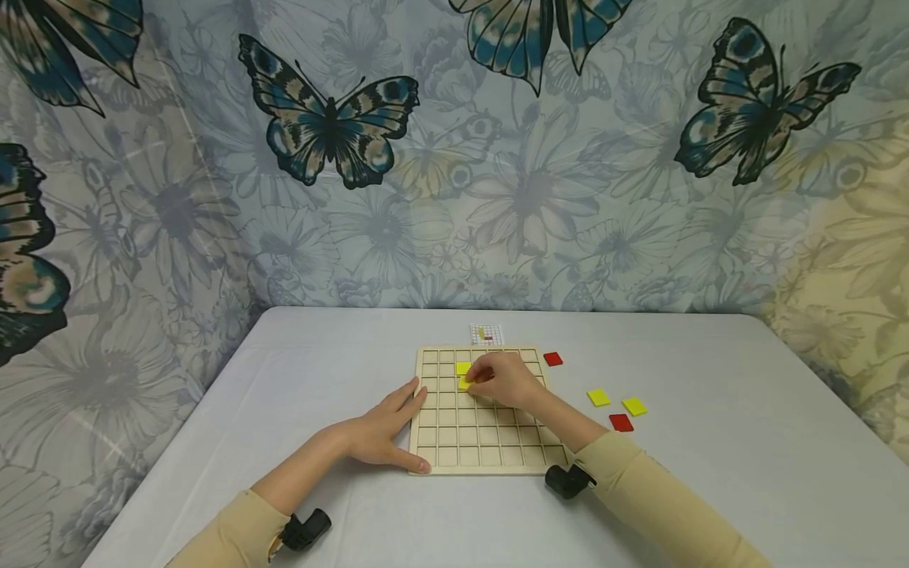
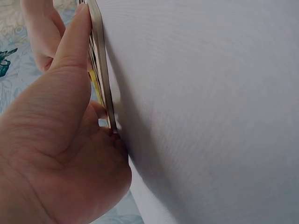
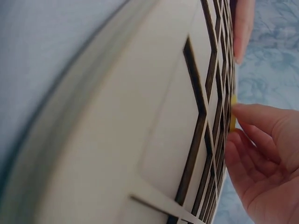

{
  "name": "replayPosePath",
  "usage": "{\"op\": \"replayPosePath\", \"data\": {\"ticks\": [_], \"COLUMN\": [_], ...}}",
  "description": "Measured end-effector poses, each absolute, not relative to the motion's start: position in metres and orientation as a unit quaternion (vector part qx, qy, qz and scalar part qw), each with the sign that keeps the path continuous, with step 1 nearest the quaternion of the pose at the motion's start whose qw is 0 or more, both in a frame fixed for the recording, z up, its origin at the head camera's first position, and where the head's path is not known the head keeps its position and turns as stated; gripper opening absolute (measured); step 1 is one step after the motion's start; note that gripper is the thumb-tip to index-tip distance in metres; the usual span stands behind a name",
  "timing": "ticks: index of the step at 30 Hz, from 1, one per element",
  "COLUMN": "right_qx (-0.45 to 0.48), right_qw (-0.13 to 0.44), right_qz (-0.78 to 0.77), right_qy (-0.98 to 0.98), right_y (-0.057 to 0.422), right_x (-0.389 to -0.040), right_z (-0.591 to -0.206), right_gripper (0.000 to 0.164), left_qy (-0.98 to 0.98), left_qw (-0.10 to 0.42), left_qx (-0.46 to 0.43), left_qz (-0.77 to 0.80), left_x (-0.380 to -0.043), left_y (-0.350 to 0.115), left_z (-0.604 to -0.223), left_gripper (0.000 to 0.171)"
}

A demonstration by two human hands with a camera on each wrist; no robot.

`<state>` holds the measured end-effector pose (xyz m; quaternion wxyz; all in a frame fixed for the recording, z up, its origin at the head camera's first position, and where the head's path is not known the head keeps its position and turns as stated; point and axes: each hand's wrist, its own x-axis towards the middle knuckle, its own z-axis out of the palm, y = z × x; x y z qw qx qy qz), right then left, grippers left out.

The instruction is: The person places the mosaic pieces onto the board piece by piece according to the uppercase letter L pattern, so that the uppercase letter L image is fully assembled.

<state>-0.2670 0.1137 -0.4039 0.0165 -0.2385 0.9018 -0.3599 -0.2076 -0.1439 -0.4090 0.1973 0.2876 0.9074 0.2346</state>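
A pale wooden grid board [image 1: 454, 442] lies on the white table. My left hand [image 1: 376, 434] rests at its left side, fingers spread along the edge and thumb at the near left corner. With thumb and fingertips, my right hand [image 1: 506, 380] pinches a yellow square tile [image 1: 464, 384] over the upper part of the grid. In the right wrist view that tile [image 3: 233, 113] shows edge-on against the board's surface. Another yellow tile [image 1: 463, 368] sits in the grid just beyond it. Part of the pinched tile is hidden by the fingers.
To the right of the board lie two loose yellow tiles, one nearer [image 1: 599, 397] and one farther right [image 1: 634, 406], and two red tiles, one by the far corner [image 1: 552, 359] and one closer [image 1: 621, 423]. A small printed pattern card [image 1: 486, 334] lies beyond the board.
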Motion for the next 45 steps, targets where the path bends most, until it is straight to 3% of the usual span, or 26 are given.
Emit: {"op": "replayPosePath", "data": {"ticks": [28,45], "right_qx": [-0.225,-0.139], "right_qw": [0.019,0.027], "right_qz": [-0.376,-0.449], "right_qy": [0.899,0.882], "right_y": [0.112,0.135], "right_x": [-0.267,-0.251], "right_z": [-0.408,-0.401], "right_gripper": [0.009,0.012], "left_qy": [0.91,0.911], "left_qw": [0.192,0.194], "left_qx": [0.291,0.287], "left_qz": [0.223,0.224], "left_x": [-0.208,-0.209], "left_y": [-0.144,-0.144], "left_z": [-0.411,-0.412], "left_gripper": [0.115,0.116]}}
